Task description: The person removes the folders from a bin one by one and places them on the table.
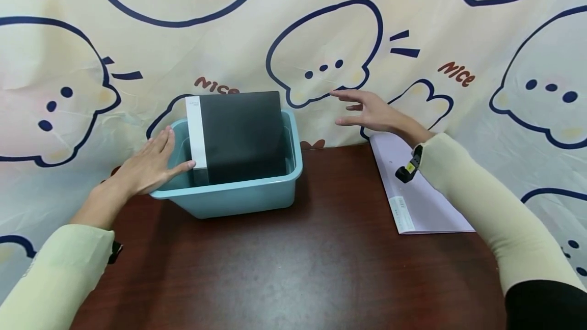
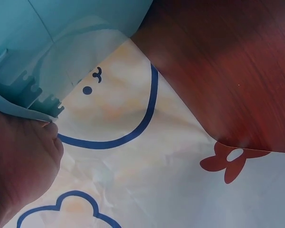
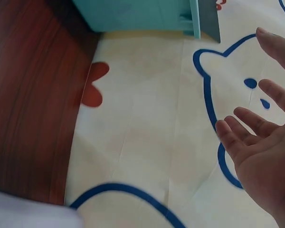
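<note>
A light blue plastic bin (image 1: 238, 202) stands at the back left of the table. Upright inside it is a flat black book or folder (image 1: 243, 136) with a white strip down its left edge, its top rising above the rim. My left hand (image 1: 147, 164) lies over the bin's left rim with straight fingers, the thumb stretched out to the white strip. In the left wrist view that hand (image 2: 23, 166) is at the rim. Right of the bin, my right hand (image 1: 371, 108) is raised in the air, fingers apart and holding nothing; its palm (image 3: 266, 166) shows in the right wrist view.
A pale purple notebook (image 1: 431, 208) with a white label lies on the right of the brown table (image 1: 293, 279), under my right forearm. Behind the table hangs a cream sheet (image 1: 321, 29) with cartoon prints.
</note>
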Available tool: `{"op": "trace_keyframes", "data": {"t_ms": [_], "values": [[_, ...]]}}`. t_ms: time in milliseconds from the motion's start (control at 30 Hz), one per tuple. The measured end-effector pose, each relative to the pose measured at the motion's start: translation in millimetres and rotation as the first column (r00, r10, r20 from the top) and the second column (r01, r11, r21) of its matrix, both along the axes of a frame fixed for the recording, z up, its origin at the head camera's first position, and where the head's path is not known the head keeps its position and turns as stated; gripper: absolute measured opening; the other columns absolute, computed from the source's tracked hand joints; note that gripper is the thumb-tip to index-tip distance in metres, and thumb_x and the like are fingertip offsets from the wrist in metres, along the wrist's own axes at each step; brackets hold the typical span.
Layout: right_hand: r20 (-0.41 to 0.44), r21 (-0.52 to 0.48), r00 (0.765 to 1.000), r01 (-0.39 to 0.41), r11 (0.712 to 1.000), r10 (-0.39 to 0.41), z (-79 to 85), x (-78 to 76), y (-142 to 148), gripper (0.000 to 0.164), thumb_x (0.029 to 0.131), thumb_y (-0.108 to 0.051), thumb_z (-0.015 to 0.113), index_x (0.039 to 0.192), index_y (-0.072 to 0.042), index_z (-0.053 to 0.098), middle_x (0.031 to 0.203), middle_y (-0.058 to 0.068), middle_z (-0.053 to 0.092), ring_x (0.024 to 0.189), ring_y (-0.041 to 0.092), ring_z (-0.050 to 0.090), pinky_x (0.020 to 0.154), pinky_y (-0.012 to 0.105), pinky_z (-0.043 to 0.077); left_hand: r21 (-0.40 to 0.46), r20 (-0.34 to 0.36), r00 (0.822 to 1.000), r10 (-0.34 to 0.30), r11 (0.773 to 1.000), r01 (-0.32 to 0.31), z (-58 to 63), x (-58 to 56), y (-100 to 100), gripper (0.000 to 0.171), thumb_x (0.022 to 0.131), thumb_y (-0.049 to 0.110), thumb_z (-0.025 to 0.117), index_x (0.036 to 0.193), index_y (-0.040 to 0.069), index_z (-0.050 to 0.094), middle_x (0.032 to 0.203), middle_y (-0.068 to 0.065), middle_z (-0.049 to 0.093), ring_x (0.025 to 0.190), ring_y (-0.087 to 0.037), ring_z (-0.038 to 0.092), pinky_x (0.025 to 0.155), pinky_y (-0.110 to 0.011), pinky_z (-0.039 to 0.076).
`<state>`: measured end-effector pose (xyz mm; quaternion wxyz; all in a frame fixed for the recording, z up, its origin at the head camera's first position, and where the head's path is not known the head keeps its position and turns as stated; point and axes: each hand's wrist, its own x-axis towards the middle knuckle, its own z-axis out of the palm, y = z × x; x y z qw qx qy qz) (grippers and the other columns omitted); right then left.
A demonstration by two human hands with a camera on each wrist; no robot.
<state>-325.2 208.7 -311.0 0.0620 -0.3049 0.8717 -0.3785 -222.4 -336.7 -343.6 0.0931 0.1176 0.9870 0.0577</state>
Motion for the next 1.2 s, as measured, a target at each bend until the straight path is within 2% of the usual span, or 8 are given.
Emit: {"op": "trace_keyframes", "data": {"t_ms": [267,500,767,1033,1200], "values": [[-0.026,-0.033,0.997,-0.071,0.997,0.070,-0.9,-8.9,-31.6,0.074,0.098,-0.030,0.077,0.163,-0.018,0.044,0.171,0.003,0.037,0.155,0.028,0.039,0.123,0.055,0.037,0.012,0.005,1.000,-0.005,1.000,0.005,0.0,2.0,-3.1,0.112,0.103,0.073,0.041,0.164,-0.007,-0.010,0.172,-0.028,-0.018,0.160,-0.050,-0.007,0.128,-0.066,-0.003],[-0.034,-0.056,0.995,-0.093,0.994,0.091,-3.4,-17.1,-53.9,0.075,0.097,-0.035,0.075,0.163,-0.019,0.043,0.170,0.000,0.039,0.154,0.026,0.042,0.122,0.052,0.040,0.007,0.008,1.000,-0.003,1.000,0.003,0.7,2.4,-10.0,0.112,0.103,0.073,0.041,0.164,-0.004,-0.012,0.172,-0.026,-0.020,0.160,-0.050,-0.006,0.126,-0.070,0.002],[0.022,-0.129,0.991,-0.129,0.983,0.133,-13.2,-24.1,-79.2,0.075,0.098,-0.032,0.073,0.163,-0.014,0.042,0.171,0.001,0.036,0.156,0.026,0.037,0.125,0.050,0.036,0.014,0.009,1.000,0.000,1.000,0.000,0.4,3.0,-11.2,0.112,0.103,0.073,0.041,0.164,-0.003,-0.014,0.172,-0.026,-0.020,0.160,-0.050,-0.005,0.126,-0.070,0.001],[0.062,-0.165,0.990,-0.116,0.980,0.128,-25.0,-29.3,-101.4,0.078,0.096,-0.037,0.074,0.164,-0.021,0.042,0.171,-0.002,0.036,0.155,0.023,0.039,0.123,0.048,0.039,0.009,-0.011,1.000,-0.002,1.000,0.002,-0.9,2.3,-9.5,0.112,0.103,0.072,0.043,0.165,-0.004,-0.011,0.173,-0.027,-0.017,0.161,-0.050,-0.003,0.127,-0.069,0.001],[0.090,-0.198,0.985,-0.126,0.972,0.146,-31.2,-32.7,-114.8,0.079,0.095,-0.037,0.075,0.165,-0.020,0.040,0.171,-0.002,0.037,0.156,0.022,0.039,0.124,0.046,0.038,0.005,-0.019,1.000,0.002,1.000,-0.002,-1.8,2.3,-11.3,0.111,0.103,0.071,0.043,0.165,-0.003,-0.012,0.173,-0.027,-0.017,0.160,-0.050,-0.002,0.127,-0.069,0.001]]}}
